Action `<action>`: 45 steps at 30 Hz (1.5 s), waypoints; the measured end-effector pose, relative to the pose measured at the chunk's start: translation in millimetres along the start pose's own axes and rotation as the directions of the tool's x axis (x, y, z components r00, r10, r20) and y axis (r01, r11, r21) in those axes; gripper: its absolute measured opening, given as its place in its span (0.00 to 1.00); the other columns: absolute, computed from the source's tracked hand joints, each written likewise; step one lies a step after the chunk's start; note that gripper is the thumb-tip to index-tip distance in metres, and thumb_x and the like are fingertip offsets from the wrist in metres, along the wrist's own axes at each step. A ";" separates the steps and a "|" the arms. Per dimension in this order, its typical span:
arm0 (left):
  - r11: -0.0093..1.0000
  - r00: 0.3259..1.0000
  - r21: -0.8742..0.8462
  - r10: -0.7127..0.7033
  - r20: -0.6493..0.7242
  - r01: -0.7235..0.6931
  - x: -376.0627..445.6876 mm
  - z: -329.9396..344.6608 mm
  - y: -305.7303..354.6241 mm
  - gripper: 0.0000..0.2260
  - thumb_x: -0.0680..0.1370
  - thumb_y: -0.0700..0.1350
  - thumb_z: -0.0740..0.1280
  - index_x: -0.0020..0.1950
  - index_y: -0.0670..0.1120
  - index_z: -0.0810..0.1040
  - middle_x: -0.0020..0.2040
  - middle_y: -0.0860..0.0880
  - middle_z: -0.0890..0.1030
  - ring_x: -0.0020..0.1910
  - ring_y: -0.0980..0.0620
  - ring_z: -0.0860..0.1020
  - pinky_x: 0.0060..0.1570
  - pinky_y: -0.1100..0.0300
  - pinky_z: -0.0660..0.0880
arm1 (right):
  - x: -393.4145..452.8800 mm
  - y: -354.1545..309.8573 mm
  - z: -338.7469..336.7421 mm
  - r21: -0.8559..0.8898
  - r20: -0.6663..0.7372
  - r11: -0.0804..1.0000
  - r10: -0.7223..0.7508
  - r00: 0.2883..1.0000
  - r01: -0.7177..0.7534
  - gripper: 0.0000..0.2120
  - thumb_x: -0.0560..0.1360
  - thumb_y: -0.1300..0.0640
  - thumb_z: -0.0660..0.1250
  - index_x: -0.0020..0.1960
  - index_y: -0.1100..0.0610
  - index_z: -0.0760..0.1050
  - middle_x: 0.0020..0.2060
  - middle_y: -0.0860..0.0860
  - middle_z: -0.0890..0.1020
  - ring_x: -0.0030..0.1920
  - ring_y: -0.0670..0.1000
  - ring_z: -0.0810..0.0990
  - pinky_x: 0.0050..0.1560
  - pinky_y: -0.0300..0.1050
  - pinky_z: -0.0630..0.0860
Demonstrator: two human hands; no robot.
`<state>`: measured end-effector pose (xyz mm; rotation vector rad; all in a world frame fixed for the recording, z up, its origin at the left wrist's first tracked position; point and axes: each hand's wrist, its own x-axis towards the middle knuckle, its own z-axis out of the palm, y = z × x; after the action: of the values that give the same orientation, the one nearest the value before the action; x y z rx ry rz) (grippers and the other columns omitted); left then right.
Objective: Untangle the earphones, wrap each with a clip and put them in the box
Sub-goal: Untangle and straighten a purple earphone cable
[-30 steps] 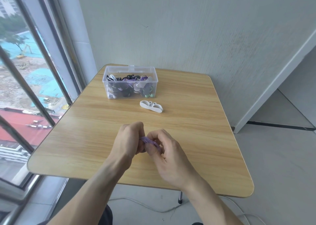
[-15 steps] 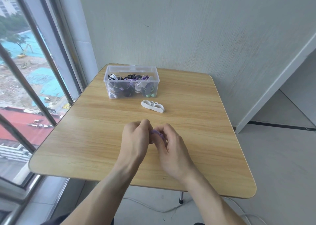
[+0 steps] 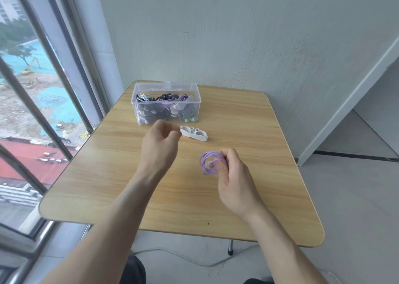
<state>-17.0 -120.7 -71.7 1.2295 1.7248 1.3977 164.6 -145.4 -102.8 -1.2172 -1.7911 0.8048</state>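
Purple earphones (image 3: 209, 162): coiled into a loose bundle of loops, held above the table, just left of the right fingertips; buds and plug not distinguishable.
Right hand (image 3: 232, 175): fingers curled, pinching the coil at its right side; the loops hang free to the left of the pinch.
Left hand (image 3: 158, 146): holds nothing; fingers loosely curled, thumb and forefinger close together, tips just beside the near end of the clip. Contact with the clip cannot be told.
White clip (image 3: 194, 133): lies flat on the table beyond and right of the left fingertips, well apart from the coil, just in front of the box.
Box (image 3: 166, 88): clear, lid off, beyond the left fingers; already holds several clipped earphones, dark, white and purple.
Table (image 3: 108, 186): light wood, bare under both forearms.
Step in hand (judged): fetch the clip to bind the coil.
Method note: keep the right pinch firm so the loops do not spring apart. Take the clip by its end, bring it to the coil rather than the reverse, and close it across all strands near the pinch.
Risk (judged): a slack grip lets a loop slip out and re-tangle.
Remaining: clip on, then into the box.
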 end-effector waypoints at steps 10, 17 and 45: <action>0.542 0.889 0.734 0.056 0.454 -0.409 65.2 55.5 -32.6 0.32 0.77 0.36 0.59 0.79 0.54 0.57 0.76 0.49 0.64 0.75 0.44 0.59 0.70 0.44 0.58 | 21.3 6.6 -3.6 0.099 -0.063 0.942 0.328 0.943 -0.321 0.12 0.83 0.61 0.54 0.55 0.57 0.76 0.35 0.44 0.75 0.33 0.46 0.71 0.42 0.42 0.68; 0.665 0.905 0.628 0.191 0.380 -0.404 50.4 53.7 -35.5 0.16 0.77 0.44 0.70 0.64 0.46 0.75 0.60 0.45 0.76 0.60 0.44 0.73 0.57 0.55 0.69 | 22.5 0.7 -11.5 0.260 0.019 0.894 0.373 0.927 -0.365 0.14 0.82 0.62 0.54 0.46 0.60 0.77 0.26 0.42 0.70 0.29 0.48 0.65 0.35 0.46 0.65; 0.991 0.842 -0.080 -0.051 0.537 0.111 -38.9 0.0 12.0 0.14 0.81 0.53 0.60 0.43 0.45 0.75 0.33 0.50 0.77 0.32 0.51 0.73 0.34 0.60 0.68 | 8.4 -15.5 -8.8 0.255 0.101 0.955 0.131 0.986 -0.152 0.11 0.84 0.61 0.57 0.49 0.57 0.78 0.31 0.44 0.79 0.29 0.43 0.71 0.35 0.38 0.67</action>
<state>1.9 -156.0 -64.1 1.3130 1.2757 0.9572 164.0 -142.1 -83.4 -1.1592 -1.6133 1.1514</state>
